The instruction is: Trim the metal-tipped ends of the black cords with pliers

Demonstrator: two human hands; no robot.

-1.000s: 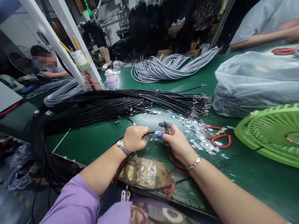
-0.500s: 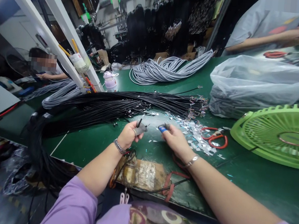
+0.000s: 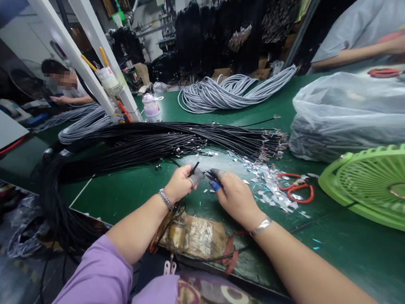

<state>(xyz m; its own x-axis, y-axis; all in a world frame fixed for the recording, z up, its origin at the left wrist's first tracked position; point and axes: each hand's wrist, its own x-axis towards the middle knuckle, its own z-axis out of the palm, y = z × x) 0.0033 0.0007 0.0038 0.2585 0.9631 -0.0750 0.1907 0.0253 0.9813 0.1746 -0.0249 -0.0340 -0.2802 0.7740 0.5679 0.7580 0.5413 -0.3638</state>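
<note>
My left hand [image 3: 180,183] is closed round a black cable [image 3: 194,167], whose short end sticks out past the grey-covered fingertips. Just to the right, my right hand [image 3: 236,193] has its fingers drawn together close to the cable's tip; dark grey covers and a blue band are on its fingers. What lies between those fingers is too small to make out. Beyond both hands a thick bundle of black cables [image 3: 175,137] stretches across the bench, its stripped ends showing coloured wires [image 3: 275,144] on the right.
Foil scraps [image 3: 274,190] and red-handled scissors [image 3: 297,187] lie right of my hands. A green fan [image 3: 382,183] and a plastic bag [image 3: 350,109] stand farther right. Grey cable coils [image 3: 225,94] and a bottle [image 3: 152,108] are behind. A taped block [image 3: 201,238] sits at the front edge. Two people work nearby.
My right hand has moved left and turned palm-down, bringing its fingertips to the cable end by my left hand. The left hand keeps its hold. The view has shifted slightly.
</note>
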